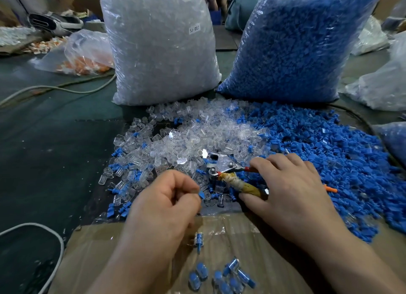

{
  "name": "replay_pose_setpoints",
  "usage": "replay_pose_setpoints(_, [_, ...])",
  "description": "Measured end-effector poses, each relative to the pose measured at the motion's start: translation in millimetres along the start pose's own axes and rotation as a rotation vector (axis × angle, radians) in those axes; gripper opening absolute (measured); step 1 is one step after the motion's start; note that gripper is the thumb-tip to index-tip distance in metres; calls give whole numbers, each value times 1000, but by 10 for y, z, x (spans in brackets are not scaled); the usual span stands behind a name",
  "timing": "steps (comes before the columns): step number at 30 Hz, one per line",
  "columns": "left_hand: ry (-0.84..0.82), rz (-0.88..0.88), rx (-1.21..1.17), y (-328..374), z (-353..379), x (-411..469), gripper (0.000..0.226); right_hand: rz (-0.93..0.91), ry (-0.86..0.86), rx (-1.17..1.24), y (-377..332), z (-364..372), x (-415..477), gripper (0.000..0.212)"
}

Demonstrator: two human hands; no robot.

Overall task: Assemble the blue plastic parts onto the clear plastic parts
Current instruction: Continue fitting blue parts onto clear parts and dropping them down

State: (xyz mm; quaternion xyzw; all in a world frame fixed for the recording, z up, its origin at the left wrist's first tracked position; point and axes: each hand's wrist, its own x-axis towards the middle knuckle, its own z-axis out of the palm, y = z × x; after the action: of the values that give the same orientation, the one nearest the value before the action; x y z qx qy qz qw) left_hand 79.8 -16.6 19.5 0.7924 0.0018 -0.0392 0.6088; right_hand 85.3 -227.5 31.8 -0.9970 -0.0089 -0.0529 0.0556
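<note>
L hand (162, 206) is holding its fingers curled in, w/ thumb & forefinger pinching a small blue part (201, 194); the part is sticking out just past the fingertips, on the side facing the R hand (292, 190). R hand is gripping a plier-type tool (232, 179): fingers are lying over the red-tipped upper handle, thumb is pressing under the lower handle wrapped in yellowish tape, so the hand is closed round both handles. Tool's metal head is pointing out of the R grip toward the L side, sitting just beyond the pinched part w/ a small gap between them; can't tell whether its jaws are holding anything. Straight ahead of both grips the clear parts pile (197, 135) is lying loose, w/ a few blue bits mixed in. The blue parts pile (329, 153) is spreading under & outboard of the R grip. Farther ahead, 2 bags are standing upright: bag of clear parts (160, 45) beyond the L grip, bag of blue parts (296, 45) beyond the R grip. On the near side of both grips a cardboard sheet (252, 234) is lying under the wrists. One assembled piece (198, 241), clear shell w/ blue insert, is lying on it just below the L grip. A cluster of finished pieces (222, 276) is sitting nearer the person, betw. the forearms. Well outboard of the L grip a pale cable (55, 88) is running across the dark mat (55, 140).
</note>
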Motion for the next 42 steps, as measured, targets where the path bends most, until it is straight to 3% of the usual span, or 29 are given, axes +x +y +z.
replay_pose_setpoints(6, [1,18,78,-53,76,-24,29,1,51,10,8,-32,-19,68])
replay_pose_setpoints(9, [23,78,149,-53,122,-53,23,-174,200,113,-135,-76,-131,46])
replay_pose_setpoints(11, [33,140,191,-33,134,-76,20,-336,206,172,-246,-53,-183,29])
replay_pose_setpoints(13, [50,227,247,-2,144,-109,17,-412,197,192,-289,-20,-196,27])
replay_pose_setpoints(18, [55,391,342,60,115,-129,13,-401,263,211,-308,-7,-196,26])
replay_pose_setpoints(20, [51,364,270,89,107,-130,8,-402,307,222,-308,6,-199,28])
replay_pose_setpoints(24, [5,242,219,104,42,-97,36,-423,297,283,-343,-37,-217,28])
replay_pose_setpoints(27, [-54,213,232,123,-4,-74,44,-409,195,315,-397,-85,-266,30])
replay_pose_setpoints(30, [-69,286,216,134,-35,-77,37,-275,-35,457,-428,-127,-279,36])
replay_pose_setpoints(33, [-146,402,205,151,-39,-90,20,70,-303,1206,-448,-210,-268,29])
replay_pose_setpoints(35, [-200,422,189,174,-56,-113,19,201,-482,1463,-436,-279,-265,29])
replay_pose_setpoints(37, [-232,399,236,171,-104,-108,20,120,-453,1218,-378,-254,-254,30])
replay_pose_setpoints(40, [-253,332,413,119,-205,-48,19,-92,-244,538,-310,-179,-262,26])
replay_pose_setpoints(42, [-282,326,563,84,-223,-17,12,-190,-231,333,-328,-165,-289,19])
